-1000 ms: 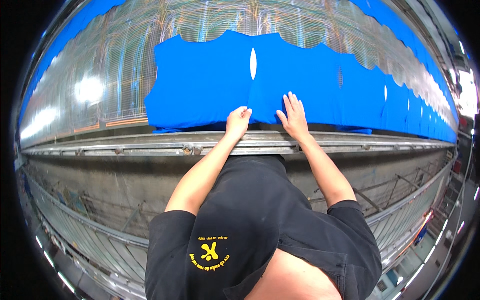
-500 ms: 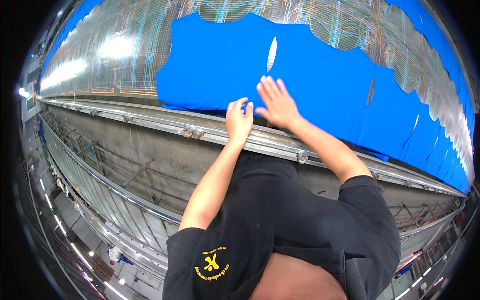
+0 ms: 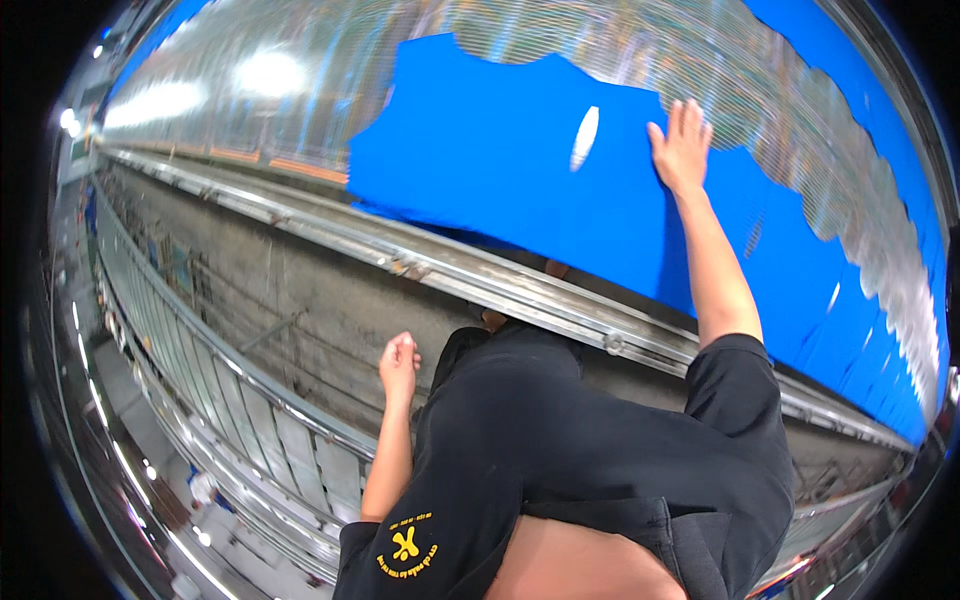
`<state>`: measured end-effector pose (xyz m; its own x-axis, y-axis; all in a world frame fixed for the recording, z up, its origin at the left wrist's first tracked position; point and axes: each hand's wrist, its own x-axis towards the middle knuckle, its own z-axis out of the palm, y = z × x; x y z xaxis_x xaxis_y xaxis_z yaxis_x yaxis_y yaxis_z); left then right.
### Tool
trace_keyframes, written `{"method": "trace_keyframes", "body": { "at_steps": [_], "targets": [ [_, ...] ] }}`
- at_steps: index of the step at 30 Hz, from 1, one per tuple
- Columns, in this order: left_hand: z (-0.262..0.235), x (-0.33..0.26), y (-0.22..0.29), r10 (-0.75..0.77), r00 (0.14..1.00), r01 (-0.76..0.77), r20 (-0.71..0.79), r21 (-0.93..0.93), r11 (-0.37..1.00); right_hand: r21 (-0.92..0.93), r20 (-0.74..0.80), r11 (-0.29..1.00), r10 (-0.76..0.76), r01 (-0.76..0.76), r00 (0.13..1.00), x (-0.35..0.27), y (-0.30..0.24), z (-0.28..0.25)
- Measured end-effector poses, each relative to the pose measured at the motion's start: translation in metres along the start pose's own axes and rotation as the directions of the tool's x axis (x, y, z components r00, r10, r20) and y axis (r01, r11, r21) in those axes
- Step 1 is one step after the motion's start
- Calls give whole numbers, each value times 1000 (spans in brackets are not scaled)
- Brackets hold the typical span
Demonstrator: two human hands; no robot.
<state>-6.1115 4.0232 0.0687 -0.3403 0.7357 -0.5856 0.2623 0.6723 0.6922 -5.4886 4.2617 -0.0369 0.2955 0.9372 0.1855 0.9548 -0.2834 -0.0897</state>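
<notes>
**Right palm flat on the blue sheet, left hand hanging free**

My right hand [image 3: 682, 148] sits at about one o'clock in the view, palm down on the blue fabric sheet [image 3: 500, 170], fingers [image 3: 690, 112] spread wide and lying flat, pinching nothing. The sheet covers the shiny wire-mesh bed [image 3: 300, 90] from the centre out to three o'clock; its upper edge is ragged, and a small slit [image 3: 585, 138] shows just left of my hand, at twelve o'clock. My left hand [image 3: 399, 362] hangs at seven o'clock, below the metal rail [image 3: 480, 285] and well apart from the sheet, fingers loosely curled together and holding nothing.

As I judge it, the risk is that only one palm bears on the fabric. A sideways push from that single point could drag the sheet askew or bunch it. The slit so near my hand looks like a weak spot; a fingertip catching there might widen it. The near edge by the rail is held by nothing and could slip.
</notes>
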Motion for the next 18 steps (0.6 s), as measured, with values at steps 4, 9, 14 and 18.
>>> {"method": "trace_keyframes", "body": {
  "at_steps": [4,9,14,18],
  "targets": [
    [-102,-38,-160,-333,942,335,-43,133,933,80,-5,993,-87,88,996,-66,-82,-10],
    [-152,-72,-269,-584,812,571,6,201,796,258,201,937,-289,234,936,-160,-247,-28],
    [-174,15,-307,-525,845,519,105,-402,755,198,51,913,-372,356,927,-95,-388,8],
    [-255,131,-308,-286,958,273,35,-424,863,43,-19,973,-226,226,974,-37,-497,32]
  ]
}}
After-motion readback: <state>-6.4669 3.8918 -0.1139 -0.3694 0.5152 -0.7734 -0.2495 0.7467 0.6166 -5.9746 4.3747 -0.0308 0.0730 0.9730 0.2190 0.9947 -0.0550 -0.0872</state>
